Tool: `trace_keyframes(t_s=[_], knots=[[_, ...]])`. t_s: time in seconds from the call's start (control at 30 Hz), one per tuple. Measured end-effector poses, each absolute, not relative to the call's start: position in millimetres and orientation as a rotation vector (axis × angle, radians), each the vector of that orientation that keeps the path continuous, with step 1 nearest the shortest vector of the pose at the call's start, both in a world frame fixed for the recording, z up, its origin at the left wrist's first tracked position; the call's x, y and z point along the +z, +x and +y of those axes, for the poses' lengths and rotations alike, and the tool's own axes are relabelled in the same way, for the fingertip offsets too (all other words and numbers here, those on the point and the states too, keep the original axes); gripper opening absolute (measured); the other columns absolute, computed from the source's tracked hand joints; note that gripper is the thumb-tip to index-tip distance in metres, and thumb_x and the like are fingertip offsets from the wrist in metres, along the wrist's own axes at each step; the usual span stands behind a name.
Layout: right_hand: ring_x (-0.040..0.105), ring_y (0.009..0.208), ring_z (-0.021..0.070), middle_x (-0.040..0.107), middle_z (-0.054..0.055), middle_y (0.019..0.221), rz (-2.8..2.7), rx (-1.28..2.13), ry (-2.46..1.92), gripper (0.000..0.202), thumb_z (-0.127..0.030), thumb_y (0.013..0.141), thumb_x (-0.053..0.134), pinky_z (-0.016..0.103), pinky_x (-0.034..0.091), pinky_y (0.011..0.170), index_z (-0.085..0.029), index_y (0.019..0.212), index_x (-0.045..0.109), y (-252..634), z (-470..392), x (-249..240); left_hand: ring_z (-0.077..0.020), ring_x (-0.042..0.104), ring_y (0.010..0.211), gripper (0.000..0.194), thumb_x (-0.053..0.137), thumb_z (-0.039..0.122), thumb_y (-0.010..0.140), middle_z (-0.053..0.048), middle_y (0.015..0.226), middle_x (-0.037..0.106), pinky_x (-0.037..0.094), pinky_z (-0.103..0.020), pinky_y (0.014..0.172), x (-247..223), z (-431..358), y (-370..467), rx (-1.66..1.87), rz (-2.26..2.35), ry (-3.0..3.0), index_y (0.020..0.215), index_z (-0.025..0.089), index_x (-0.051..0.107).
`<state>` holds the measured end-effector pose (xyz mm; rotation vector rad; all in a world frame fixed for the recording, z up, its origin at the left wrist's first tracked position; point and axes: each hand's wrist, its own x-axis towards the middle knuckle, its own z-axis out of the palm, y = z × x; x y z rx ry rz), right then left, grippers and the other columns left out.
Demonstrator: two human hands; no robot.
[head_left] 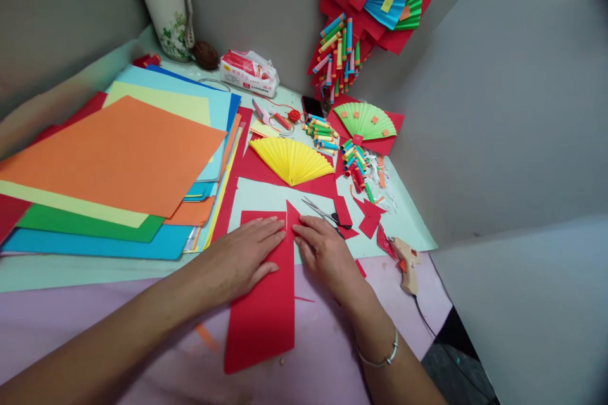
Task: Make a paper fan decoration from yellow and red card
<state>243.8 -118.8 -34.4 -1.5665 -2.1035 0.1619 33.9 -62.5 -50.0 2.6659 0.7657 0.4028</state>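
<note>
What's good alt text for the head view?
A person's left hand lies flat on a long red paper sheet, the right hand by its upper right edge. Beyond sits a pleated yellow paper fan, with stacked coloured paper sheets left and a beige glue gun right.

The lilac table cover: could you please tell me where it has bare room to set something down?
Bare patches lie between the left forearm and the pale green sheet, and between the red paper and the right forearm. Farther back it is crowded with scissors, red scraps, the yellow fan and paper rolls.
</note>
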Motion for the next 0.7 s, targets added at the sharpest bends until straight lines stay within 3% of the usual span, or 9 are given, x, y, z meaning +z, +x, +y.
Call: trace_keyframes(t_s=[0.7], knots=[[0.06, 0.113, 0.0221, 0.067, 0.011, 0.119, -2.113, 0.15, -1.527, 0.028, -0.015, 0.094, 0.051, 0.038, 0.051, 0.1, -0.02, 0.113, 0.07, 245.5, -117.8, -34.7, -0.0308, 0.045, 0.136, 0.049, 0.055, 0.025, 0.09, -0.015, 0.147, 0.051, 0.039, -0.048, 0.111, -52.0, -62.4, 33.4, 0.384, 0.761, 2.692, 0.137, 0.012, 0.054]])
